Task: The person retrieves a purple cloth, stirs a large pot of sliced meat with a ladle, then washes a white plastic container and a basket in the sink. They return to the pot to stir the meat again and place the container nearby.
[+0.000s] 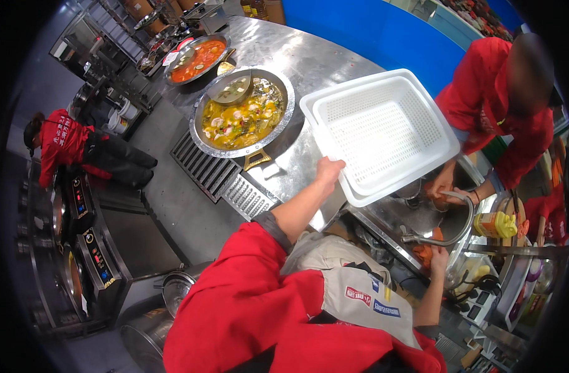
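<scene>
A white perforated plastic basket (393, 127), nested in a white outer tub (355, 198), extends from the steel counter over the sink edge. My left hand (328, 175) is closed on its near-left rim, thumb on top. My right hand (439, 260) is low by the near side of the sink (396, 217), closed around an orange cloth (423, 254). Part of that cloth is hidden behind the hand and the sink edge. A curved metal faucet (470, 214) arches just above this hand. I see nothing inside the basket.
A co-worker in red (483, 93) has both hands in the sink's far side. On the steel counter (309, 53) stand a large pan of yellow soup (244, 121) and a pan of red soup (199, 61). A yellow bottle (494, 225) stands right of the faucet. Another person (67, 146) works far left.
</scene>
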